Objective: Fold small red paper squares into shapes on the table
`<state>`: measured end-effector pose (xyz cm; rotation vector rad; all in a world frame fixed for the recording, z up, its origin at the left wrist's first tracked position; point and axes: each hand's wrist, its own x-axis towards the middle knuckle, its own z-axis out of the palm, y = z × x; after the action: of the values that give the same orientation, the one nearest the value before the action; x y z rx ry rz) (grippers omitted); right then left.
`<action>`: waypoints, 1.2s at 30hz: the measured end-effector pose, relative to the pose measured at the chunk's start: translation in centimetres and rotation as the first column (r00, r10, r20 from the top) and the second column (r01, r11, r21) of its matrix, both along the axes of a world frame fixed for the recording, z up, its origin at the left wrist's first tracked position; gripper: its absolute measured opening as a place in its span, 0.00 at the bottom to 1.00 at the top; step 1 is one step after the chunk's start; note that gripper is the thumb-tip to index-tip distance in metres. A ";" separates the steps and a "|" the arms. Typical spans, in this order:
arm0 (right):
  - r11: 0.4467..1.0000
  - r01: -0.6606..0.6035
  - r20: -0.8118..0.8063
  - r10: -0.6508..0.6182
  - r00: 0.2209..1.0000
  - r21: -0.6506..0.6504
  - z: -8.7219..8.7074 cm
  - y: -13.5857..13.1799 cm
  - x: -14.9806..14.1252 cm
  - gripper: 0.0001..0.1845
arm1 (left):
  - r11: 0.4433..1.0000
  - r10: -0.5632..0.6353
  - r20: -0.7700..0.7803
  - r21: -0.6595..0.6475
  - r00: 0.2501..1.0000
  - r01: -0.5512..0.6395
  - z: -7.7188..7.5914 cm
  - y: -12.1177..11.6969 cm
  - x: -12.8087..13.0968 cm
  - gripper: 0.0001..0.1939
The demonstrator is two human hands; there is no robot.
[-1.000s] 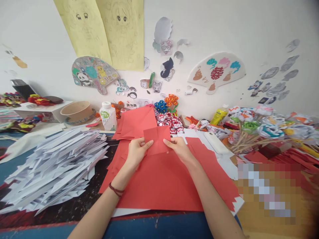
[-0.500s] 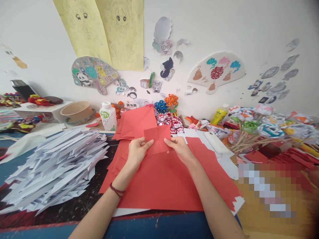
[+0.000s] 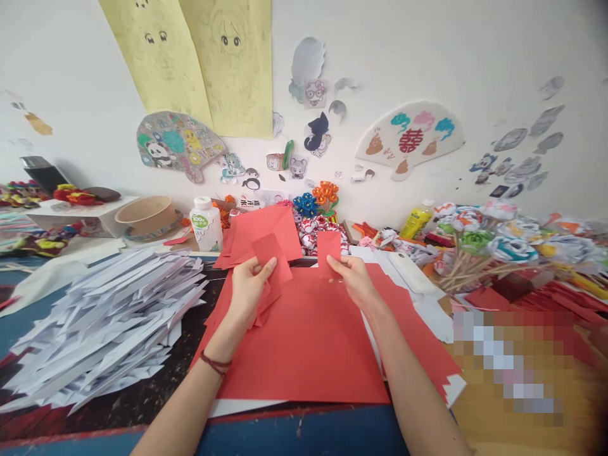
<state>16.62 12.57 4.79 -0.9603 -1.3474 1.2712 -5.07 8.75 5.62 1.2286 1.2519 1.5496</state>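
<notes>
My left hand (image 3: 250, 283) pinches a small red paper rectangle (image 3: 270, 250) between thumb and fingers. Another narrow red paper piece (image 3: 327, 246) stands upright in my right hand (image 3: 352, 276), gripped the same way. The two pieces are apart, both held above a large red paper sheet (image 3: 304, 354) on the table. Small red paper pieces (image 3: 265, 307) lie beneath my left hand and partly behind it. Just beyond the hands rests a stack of red paper squares (image 3: 266, 228).
On the left is a heap of folded white paper strips (image 3: 109, 316). A white bottle (image 3: 206, 225) stands behind it. Paper flowers on sticks (image 3: 479, 247), a yellow bottle (image 3: 418, 218) and more red sheets (image 3: 403, 310) occupy the right side.
The red paper that both hands held together is now in two separate pieces, one in each hand. My hands have moved apart.
</notes>
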 end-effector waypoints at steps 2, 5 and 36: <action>0.999 -0.042 0.013 0.042 0.999 -0.005 0.0 0.0 -0.1 0.21 | 0.998 -0.065 0.040 0.007 0.997 0.064 0.2 -0.1 0.2 0.23; 0.982 -0.189 0.028 0.189 0.982 -0.027 0.0 -0.5 -1.1 0.22 | 0.994 -0.111 0.022 -0.007 0.994 0.111 -0.1 -0.3 0.9 0.24; 0.948 -0.138 0.478 -0.016 0.878 0.286 -1.0 -0.5 -2.4 0.25 | 0.974 0.176 -0.634 0.221 0.753 -0.042 -0.9 0.0 1.0 0.07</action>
<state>14.19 12.03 3.77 -1.0461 -1.9120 0.8484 -4.11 8.77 4.71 1.9705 1.6545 1.3842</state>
